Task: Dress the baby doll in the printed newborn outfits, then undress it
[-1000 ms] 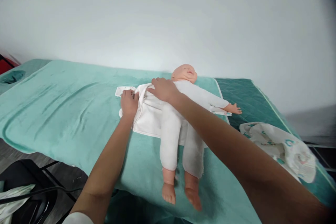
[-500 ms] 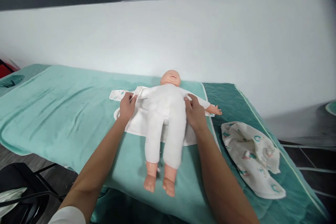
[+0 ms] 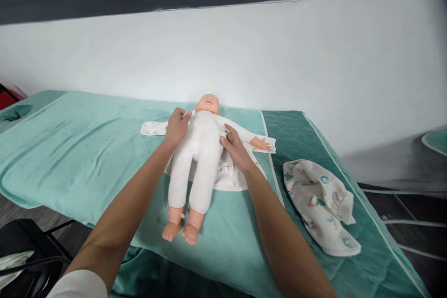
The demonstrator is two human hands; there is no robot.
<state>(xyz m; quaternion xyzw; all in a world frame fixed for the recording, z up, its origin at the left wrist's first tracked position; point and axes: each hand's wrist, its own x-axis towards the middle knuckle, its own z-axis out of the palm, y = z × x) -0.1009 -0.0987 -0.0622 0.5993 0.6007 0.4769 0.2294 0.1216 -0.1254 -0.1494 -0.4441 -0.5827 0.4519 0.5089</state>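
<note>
A baby doll (image 3: 204, 130) with a white cloth body lies face up, its head towards the wall. Under it a white printed baby shirt (image 3: 233, 179) is spread out, one sleeve stretched flat to the left. On the right, the doll's arm lies along the other sleeve, its plastic hand over the cuff. My left hand (image 3: 178, 126) pinches the shirt's edge beside the doll's shoulder. My right hand (image 3: 236, 149) is closed at the doll's side, thumb against the white torso; its fingertips are partly hidden.
A second printed baby garment (image 3: 319, 207) lies crumpled on the dark green quilted cover (image 3: 380, 260) at the right. Light green cloth (image 3: 87, 149) covers the bed. A white wall (image 3: 223, 51) rises behind, and a black chair (image 3: 31, 251) stands at lower left.
The doll has shifted left on the shirt and tilted, its feet further left. My left hand has moved up to its shoulder. More of the shirt shows on the right.
</note>
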